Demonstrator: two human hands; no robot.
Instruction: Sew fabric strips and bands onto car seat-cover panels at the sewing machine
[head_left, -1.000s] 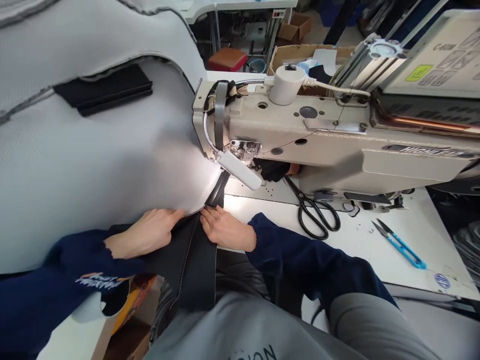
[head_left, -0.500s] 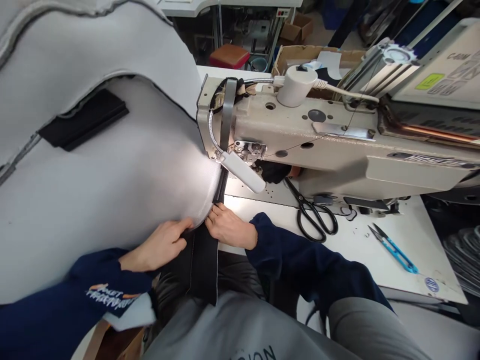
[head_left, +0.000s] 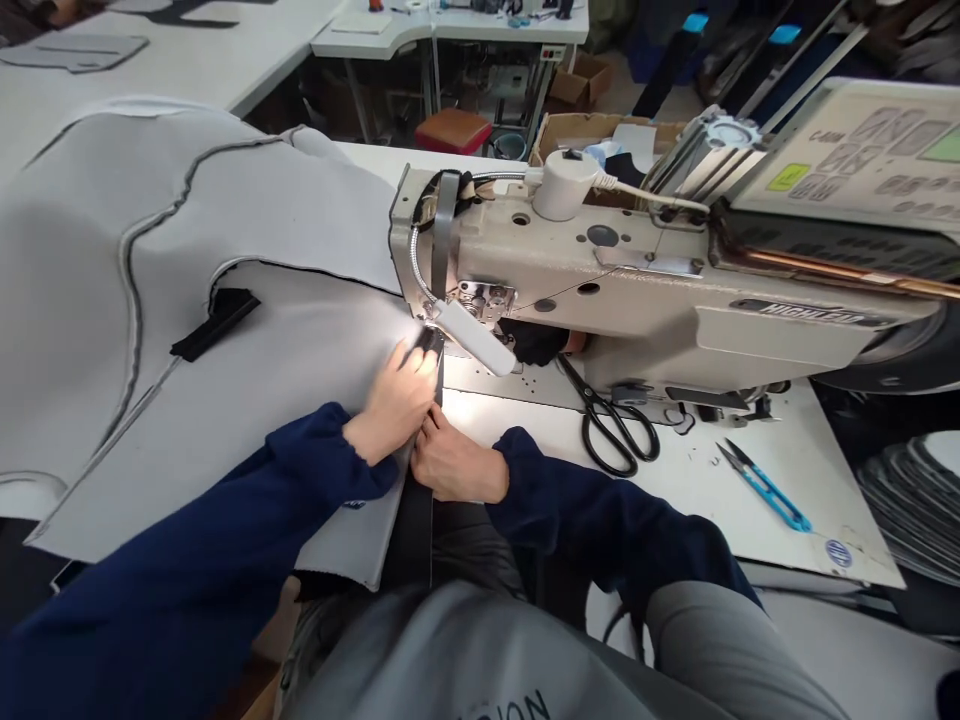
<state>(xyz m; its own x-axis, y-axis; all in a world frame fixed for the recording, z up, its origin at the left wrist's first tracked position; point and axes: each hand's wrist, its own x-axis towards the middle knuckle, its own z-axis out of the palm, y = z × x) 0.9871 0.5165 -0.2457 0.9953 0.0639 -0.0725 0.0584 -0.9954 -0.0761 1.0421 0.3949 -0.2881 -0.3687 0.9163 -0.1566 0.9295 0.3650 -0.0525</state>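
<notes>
My left hand (head_left: pixel 397 398) is closed on the black strip (head_left: pixel 421 525) along the edge of a large light-grey fabric piece (head_left: pixel 322 330), just in front of the needle area. Its fingertips point toward the sewing machine (head_left: pixel 570 255). Close below and to the right, my right hand (head_left: pixel 459 458) pinches the same strip, whose tail hangs over the table's front edge. The needle and presser foot are mostly hidden by a white lamp (head_left: pixel 476 340) on a bendable metal neck. Dark piping crosses the fabric, and a black piece (head_left: pixel 217 322) sticks up from it.
Black-handled scissors (head_left: pixel 590 394) lie on the white table (head_left: pixel 697 505) beneath the machine arm. Blue thread snips (head_left: pixel 772 495) rest farther right. A stack of dark-edged pieces (head_left: pixel 911 505) stands at the far right. Behind are a red stool (head_left: pixel 452 132) and a cardboard box (head_left: pixel 555 130).
My left hand has moved up and forward along the strip, closer to the needle area. The grey fabric has dropped flatter on the left. My right hand keeps its hold.
</notes>
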